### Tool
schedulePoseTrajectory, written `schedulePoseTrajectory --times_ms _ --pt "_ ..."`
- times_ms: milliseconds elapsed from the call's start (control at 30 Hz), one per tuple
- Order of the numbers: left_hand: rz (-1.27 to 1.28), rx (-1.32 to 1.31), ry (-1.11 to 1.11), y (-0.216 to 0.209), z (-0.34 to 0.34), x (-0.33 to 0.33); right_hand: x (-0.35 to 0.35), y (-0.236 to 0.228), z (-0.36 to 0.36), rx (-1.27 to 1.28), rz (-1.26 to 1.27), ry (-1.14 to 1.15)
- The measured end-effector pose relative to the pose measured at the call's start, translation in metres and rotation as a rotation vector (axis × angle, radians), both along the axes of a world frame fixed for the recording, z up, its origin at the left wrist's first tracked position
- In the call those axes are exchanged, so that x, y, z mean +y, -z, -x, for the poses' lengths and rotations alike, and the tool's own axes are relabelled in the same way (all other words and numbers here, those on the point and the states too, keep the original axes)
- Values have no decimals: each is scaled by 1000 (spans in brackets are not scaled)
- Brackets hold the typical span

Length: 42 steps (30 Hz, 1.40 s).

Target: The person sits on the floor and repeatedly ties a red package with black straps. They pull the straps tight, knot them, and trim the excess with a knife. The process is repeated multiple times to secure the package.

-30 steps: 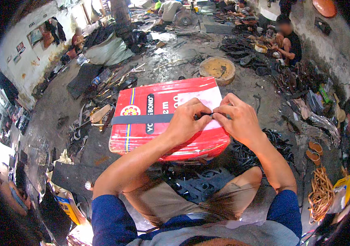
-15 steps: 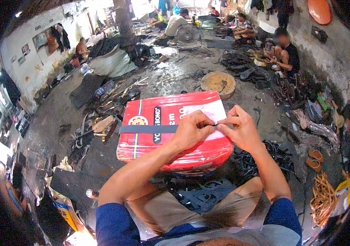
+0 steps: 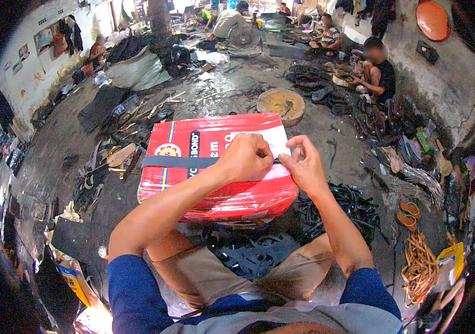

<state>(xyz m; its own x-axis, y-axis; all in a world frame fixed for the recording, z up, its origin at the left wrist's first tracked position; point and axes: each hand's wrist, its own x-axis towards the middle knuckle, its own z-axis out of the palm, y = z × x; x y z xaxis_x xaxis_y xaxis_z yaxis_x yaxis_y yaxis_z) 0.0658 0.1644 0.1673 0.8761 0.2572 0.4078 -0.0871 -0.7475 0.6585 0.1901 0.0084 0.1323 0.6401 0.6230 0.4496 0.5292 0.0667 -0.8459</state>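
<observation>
Dark-grey flat strip (image 3: 179, 162) across a glossy red rectangular box (image 3: 248, 195)

The box, before you, seemingly gives the strip flat support. Your left hand (image 3: 247, 158) curls nearly closed over it, grip hidden; your right hand (image 3: 306, 170) is partly open, thumb beside the strip's end, perhaps steadying it.

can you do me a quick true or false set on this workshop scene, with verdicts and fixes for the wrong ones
1. A dark strip lies across the red box. True.
2. The right hand rests on the person's knee. False: it is at the box, beside the left hand.
3. A round wooden block sits on the floor beyond the box. True.
4. The brown sandals are to the left of the box. False: they lie to its right.
5. A heap of black straps lies to the right of the box. True.
</observation>
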Motion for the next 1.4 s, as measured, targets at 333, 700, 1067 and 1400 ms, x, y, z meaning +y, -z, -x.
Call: schedulePoseTrajectory --times_ms 333,700,1067,1400 --pt "148 -251 101 22 -16 -12 -5 28 -4 386 -92 -103" --pt "186 -301 145 22 -26 -17 -17 -14 -18 602 74 -143" --pt "199 -225 113 20 -25 -15 17 64 -39 -69 121 251" --pt "243 -177 69 15 -29 -21 -46 368 -56 258 582 498"
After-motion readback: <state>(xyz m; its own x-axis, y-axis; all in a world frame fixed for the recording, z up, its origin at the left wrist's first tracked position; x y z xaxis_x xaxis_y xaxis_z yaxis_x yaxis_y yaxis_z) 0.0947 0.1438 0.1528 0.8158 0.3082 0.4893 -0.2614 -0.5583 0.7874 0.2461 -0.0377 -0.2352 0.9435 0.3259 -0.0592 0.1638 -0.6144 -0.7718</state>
